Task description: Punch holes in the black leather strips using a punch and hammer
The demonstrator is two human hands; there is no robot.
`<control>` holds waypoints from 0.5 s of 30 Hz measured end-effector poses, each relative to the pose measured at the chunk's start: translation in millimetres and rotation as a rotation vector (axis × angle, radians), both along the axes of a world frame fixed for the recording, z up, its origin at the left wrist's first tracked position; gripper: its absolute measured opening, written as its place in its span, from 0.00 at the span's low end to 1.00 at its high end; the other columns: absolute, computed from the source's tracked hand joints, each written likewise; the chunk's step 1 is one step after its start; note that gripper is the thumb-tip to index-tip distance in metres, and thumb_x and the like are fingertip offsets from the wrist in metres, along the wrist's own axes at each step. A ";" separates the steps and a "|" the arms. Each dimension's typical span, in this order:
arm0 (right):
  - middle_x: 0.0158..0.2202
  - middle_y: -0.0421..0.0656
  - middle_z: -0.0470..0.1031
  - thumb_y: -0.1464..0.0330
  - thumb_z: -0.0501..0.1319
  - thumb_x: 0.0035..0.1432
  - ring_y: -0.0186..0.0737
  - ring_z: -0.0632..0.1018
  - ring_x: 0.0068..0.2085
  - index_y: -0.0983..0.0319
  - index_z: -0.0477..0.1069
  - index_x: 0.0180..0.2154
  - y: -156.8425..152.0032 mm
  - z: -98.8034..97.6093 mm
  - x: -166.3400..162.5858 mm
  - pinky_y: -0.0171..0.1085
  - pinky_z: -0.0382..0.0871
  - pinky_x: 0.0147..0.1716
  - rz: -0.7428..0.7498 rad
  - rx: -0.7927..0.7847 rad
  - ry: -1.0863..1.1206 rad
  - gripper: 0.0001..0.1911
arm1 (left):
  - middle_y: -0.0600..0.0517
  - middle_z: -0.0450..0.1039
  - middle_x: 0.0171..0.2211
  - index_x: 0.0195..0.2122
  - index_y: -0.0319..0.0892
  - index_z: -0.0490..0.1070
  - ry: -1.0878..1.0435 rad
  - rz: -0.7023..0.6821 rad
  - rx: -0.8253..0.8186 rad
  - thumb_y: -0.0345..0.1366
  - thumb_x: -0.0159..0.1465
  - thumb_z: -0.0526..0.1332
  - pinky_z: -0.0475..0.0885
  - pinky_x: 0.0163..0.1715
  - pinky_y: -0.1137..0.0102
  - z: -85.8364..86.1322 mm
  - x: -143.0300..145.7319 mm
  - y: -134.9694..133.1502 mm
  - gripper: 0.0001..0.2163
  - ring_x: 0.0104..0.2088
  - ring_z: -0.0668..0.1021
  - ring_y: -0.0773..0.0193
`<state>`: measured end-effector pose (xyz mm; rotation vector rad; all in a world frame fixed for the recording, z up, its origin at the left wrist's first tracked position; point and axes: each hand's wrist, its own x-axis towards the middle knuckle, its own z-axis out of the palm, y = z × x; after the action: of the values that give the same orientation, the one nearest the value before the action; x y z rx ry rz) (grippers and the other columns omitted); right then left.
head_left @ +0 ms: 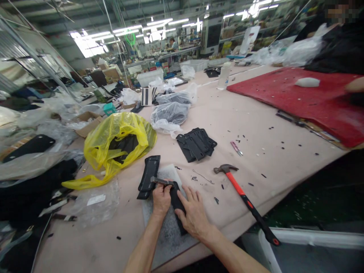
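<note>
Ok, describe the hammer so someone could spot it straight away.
On the long pinkish table, look just right of the person's right hand, near the front edge. The hammer lies flat there: grey head, orange handle with a black end, the only tool that long.

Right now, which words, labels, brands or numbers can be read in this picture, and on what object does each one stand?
None can be read.
White label on the clear plastic bag left of the left hand: print too blurred.
White board at the far end of the table: too far and too small.
Hammer, near the right hand: no marking visible.
</note>
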<state>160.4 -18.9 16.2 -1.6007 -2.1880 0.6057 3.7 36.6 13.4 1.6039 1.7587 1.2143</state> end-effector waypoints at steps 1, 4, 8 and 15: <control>0.69 0.47 0.54 0.62 0.60 0.59 0.57 0.57 0.67 0.54 0.60 0.64 0.1 -0.4 0.3 0.59 0.48 0.63 -0.002 -0.001 0.003 0.32 | 0.46 0.82 0.39 0.40 0.40 0.77 0.000 -0.011 0.001 0.37 0.63 0.57 0.77 0.43 0.64 -1.0 -1.1 -1.1 0.11 0.41 0.82 0.56; 0.69 0.46 0.53 0.62 0.60 0.58 0.57 0.57 0.67 0.53 0.60 0.64 0.2 -2.0 1.1 0.59 0.47 0.63 0.001 -0.006 0.016 0.32 | 0.47 0.81 0.40 0.40 0.41 0.77 0.021 -0.047 0.010 0.37 0.63 0.57 0.77 0.46 0.63 -1.2 -1.9 -3.5 0.10 0.43 0.82 0.56; 0.70 0.47 0.52 0.62 0.60 0.59 0.57 0.57 0.67 0.54 0.60 0.64 0.9 -2.9 2.0 0.59 0.47 0.63 0.002 -0.013 0.040 0.32 | 0.47 0.81 0.41 0.39 0.42 0.76 0.068 -0.077 0.036 0.35 0.64 0.57 0.76 0.49 0.62 1.6 0.5 -3.6 0.09 0.44 0.81 0.57; 0.70 0.47 0.51 0.62 0.56 0.62 0.59 0.53 0.68 0.58 0.57 0.66 -3.1 -1.5 -3.4 0.61 0.42 0.65 0.015 0.001 0.032 0.31 | 0.47 0.81 0.41 0.39 0.42 0.76 0.161 -0.068 0.051 0.36 0.65 0.56 0.76 0.50 0.62 -0.9 2.8 -2.7 0.09 0.45 0.81 0.57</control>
<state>157.0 -22.0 14.6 -1.5650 -2.1789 0.6296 6.5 33.9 12.5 1.8203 1.7664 1.1347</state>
